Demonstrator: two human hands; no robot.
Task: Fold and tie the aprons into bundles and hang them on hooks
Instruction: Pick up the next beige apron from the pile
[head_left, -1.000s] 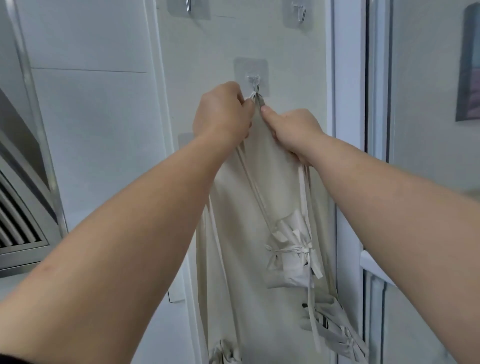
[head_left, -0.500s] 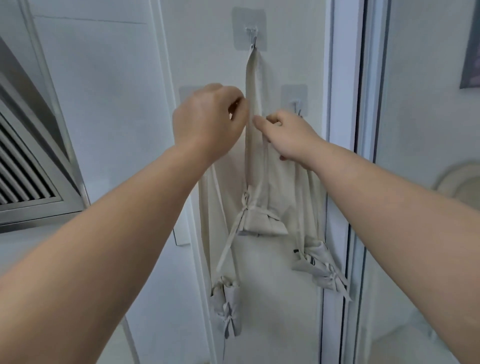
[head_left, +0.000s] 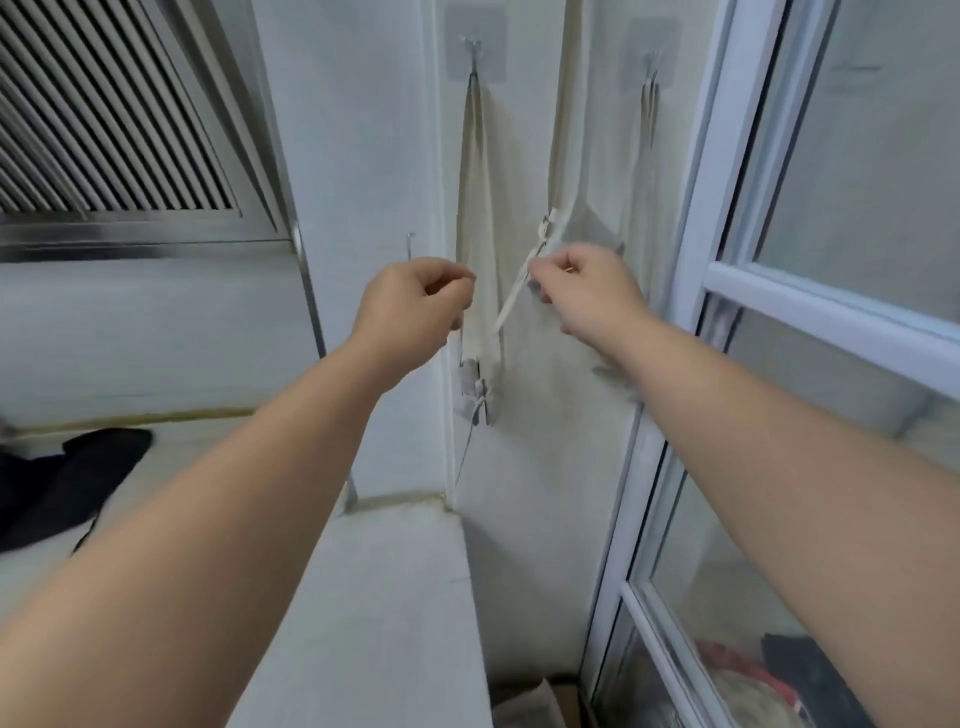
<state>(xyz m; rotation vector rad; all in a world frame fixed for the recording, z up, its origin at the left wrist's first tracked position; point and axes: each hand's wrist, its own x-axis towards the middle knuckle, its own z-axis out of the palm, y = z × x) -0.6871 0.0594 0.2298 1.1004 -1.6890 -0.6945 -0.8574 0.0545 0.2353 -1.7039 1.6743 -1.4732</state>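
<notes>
Lowered down the hung apron (head_left: 563, 156), your right grip (head_left: 582, 291) pinches its tie (head_left: 511, 304), which slants down-left toward your left grip (head_left: 415, 304), curled, contents indeterminable.

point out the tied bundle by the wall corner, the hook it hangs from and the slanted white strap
bundle (head_left: 479, 397): head view, on the knot
hook (head_left: 474, 52): head view, on its metal prong
strap (head_left: 511, 304): head view, midway along its slanted length
</notes>
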